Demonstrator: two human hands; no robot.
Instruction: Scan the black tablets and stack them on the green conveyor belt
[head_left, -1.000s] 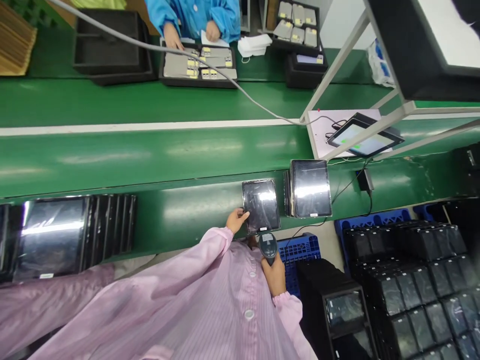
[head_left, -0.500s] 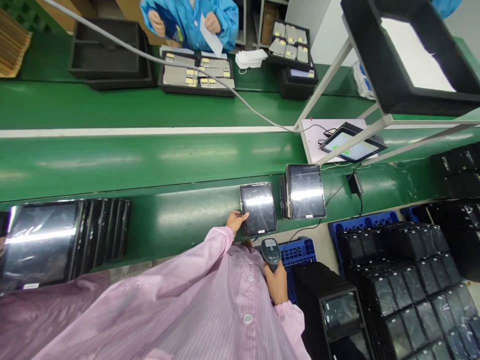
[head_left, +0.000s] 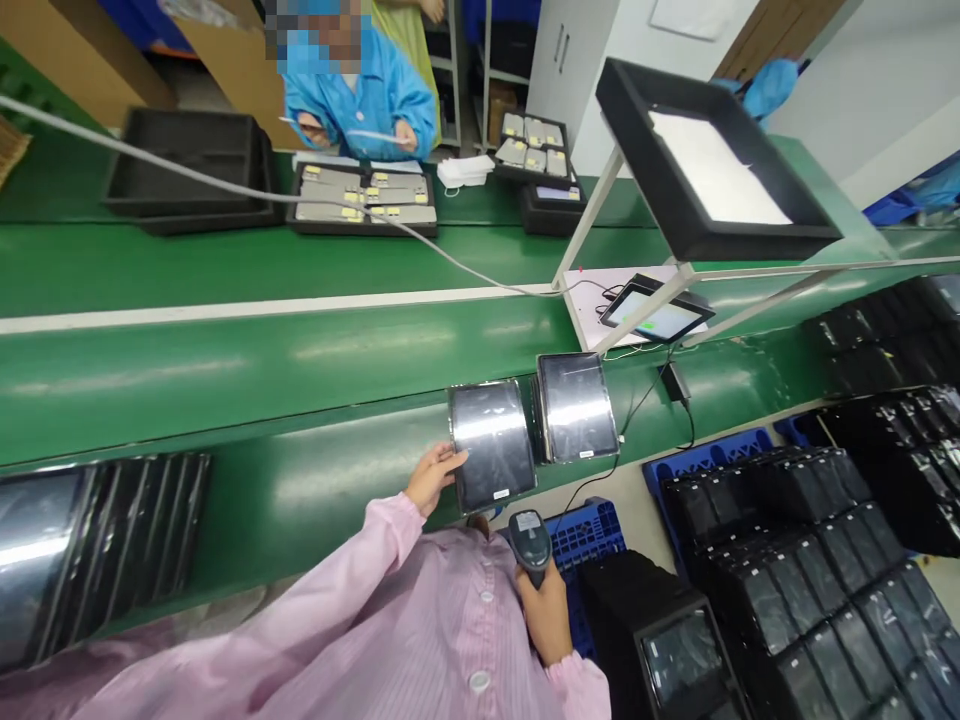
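Note:
My left hand (head_left: 435, 478) grips the left edge of a flat black screen panel (head_left: 493, 445), thumb on top and the other fingers at or below the edge, partly hidden. The panel has a glossy film and a small white label near its front edge. In my right hand (head_left: 545, 610) is a dark barcode scanner (head_left: 530, 543), fingers wrapped round its handle, head up, close to the panel's front corner. Just right of the panel stands a stack of similar screen panels (head_left: 577, 408), the top one also labelled.
Leaning panels (head_left: 112, 540) fill the bench's left end. A tablet display (head_left: 652, 310) sits under a metal-framed shelf with a black tray (head_left: 690, 235). Blue pallets (head_left: 592, 530) with stacked black units stand at the lower right. Across the bench, a person in blue (head_left: 375, 100) holds thin sheets.
My view has shifted, so the bench sits lower and further left. The panel in my left hand appears larger and closer. My right hand keeps hold of the scanner.

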